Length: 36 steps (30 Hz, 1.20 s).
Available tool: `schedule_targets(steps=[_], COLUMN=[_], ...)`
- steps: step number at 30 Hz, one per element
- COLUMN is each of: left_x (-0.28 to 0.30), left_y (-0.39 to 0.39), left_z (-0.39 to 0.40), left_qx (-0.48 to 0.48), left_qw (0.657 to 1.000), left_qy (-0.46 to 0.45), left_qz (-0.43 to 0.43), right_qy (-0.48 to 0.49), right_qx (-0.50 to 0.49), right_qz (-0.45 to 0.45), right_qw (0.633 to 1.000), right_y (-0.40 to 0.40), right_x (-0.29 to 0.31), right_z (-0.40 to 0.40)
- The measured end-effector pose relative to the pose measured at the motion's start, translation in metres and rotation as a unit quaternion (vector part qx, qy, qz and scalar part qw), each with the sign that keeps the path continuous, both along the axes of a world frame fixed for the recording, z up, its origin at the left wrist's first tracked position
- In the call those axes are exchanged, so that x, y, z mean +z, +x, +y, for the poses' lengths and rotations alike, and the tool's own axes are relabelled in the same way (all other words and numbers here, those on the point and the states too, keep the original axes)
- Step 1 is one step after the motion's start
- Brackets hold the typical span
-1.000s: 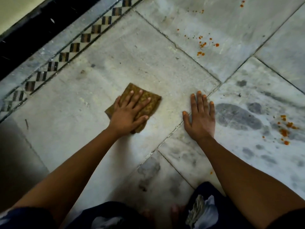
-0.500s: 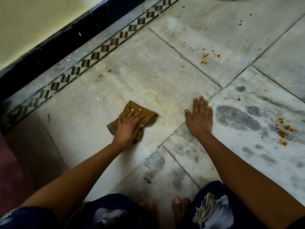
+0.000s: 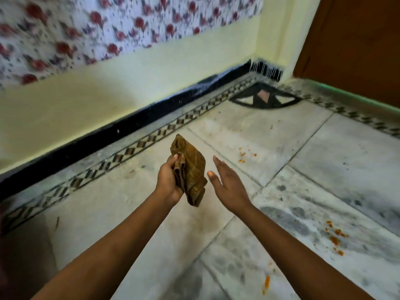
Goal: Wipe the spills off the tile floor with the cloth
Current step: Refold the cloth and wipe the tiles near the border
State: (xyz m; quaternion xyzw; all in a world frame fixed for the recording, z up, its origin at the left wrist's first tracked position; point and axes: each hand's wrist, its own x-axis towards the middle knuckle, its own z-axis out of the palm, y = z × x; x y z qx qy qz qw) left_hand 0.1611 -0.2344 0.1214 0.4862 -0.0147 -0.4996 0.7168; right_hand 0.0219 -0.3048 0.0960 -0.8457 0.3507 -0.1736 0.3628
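My left hand [image 3: 167, 180] grips a folded brown cloth [image 3: 190, 167] and holds it up off the marble tile floor [image 3: 134, 204]. Just right of the cloth, my right hand [image 3: 228, 184] hovers in the air, fingers straight, palm turned toward the cloth, not touching it. Orange spill specks [image 3: 243, 156] lie on the tile beyond my right hand. More orange spots [image 3: 335, 237] sit on the grey-stained tile at the right, and an orange streak [image 3: 267, 281] lies near the bottom.
A yellow wall with a black skirting [image 3: 121, 133] runs along the left, edged by a chequered floor border [image 3: 138, 146]. A brown door [image 3: 355, 40] stands at the back right. A flowered cloth [image 3: 86, 24] hangs on the wall.
Both hands have lifted off the floor. The left hand has picked the cloth up from the tile. The camera has tilted up, showing the wall and door.
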Motion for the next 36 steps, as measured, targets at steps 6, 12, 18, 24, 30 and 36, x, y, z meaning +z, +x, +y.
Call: schedule_targets(steps=[6,12,18,24,30,36], left_x=[0.06,0.099,0.106,0.104,0.095,0.08], left_y=[-0.035,-0.059,-0.068,-0.063,-0.066,-0.056], left_z=[-0.067,-0.107,-0.129,-0.141,-0.149,-0.148], left_qx=[0.016,-0.015,-0.034,-0.015,-0.096,-0.109], left_qw=[0.999,0.998,0.995,0.99,0.99,0.988], left_qy=[-0.046,-0.058,-0.015,0.084,0.071,0.071], left_qz=[0.018,-0.024,-0.098,-0.111,-0.076,-0.085], right_qy=[0.162,0.155,0.165,0.181,0.158,0.155], right_qx=[-0.031,-0.047,-0.025,-0.024,-0.086,-0.108], right_qz=[-0.185,-0.209,-0.237,-0.256,-0.217,-0.19], right_qw=[0.969,0.964,0.957,0.949,0.959,0.964], right_y=[-0.001,-0.017,-0.03,-0.036,-0.039,-0.036], right_x=[0.063,0.084,0.085,0.08,0.071,0.071], right_z=[-0.019,-0.05,-0.073,-0.072,-0.082,-0.084])
